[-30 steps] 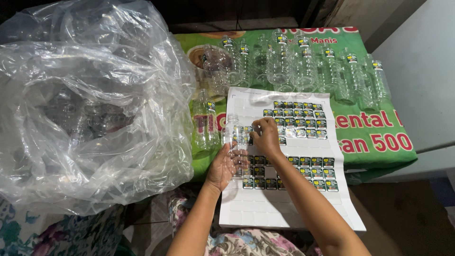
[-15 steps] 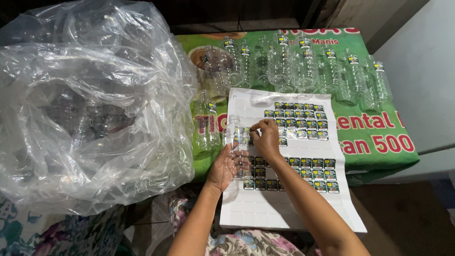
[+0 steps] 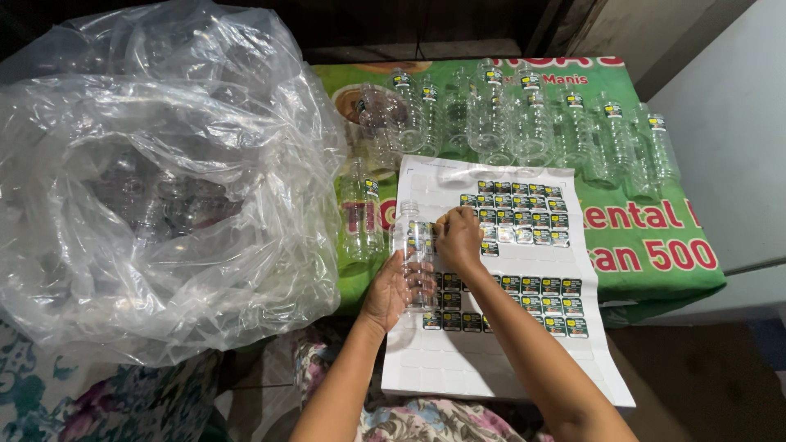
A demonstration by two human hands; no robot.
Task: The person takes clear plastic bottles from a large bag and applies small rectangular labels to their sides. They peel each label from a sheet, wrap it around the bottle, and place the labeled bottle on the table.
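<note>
Here my left hand [image 3: 391,288] grips a clear bottle [image 3: 419,260] over the sticker sheet [image 3: 524,327]; my right hand [image 3: 458,239] presses a sticker on. Labelled bottles [image 3: 532,123] line the far tabletop [image 3: 655,245]; the left bag [image 3: 164,205] seemingly holds more.

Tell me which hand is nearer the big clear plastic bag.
Left. The left hand holds a clear bottle just beside the plastic bag; the right hand is farther off, over the sticker sheet.

Single head cam, worn high, looks steeply down and forward over the person's own forearms. Close range, hands near centre frame. Green-covered desk [image 3: 655,270] fills 12 to 3 o'clock, big clear plastic bag [image 3: 164,205] at 9 to 10 o'clock, sticker sheet [image 3: 508,360] at 6 o'clock.
</note>
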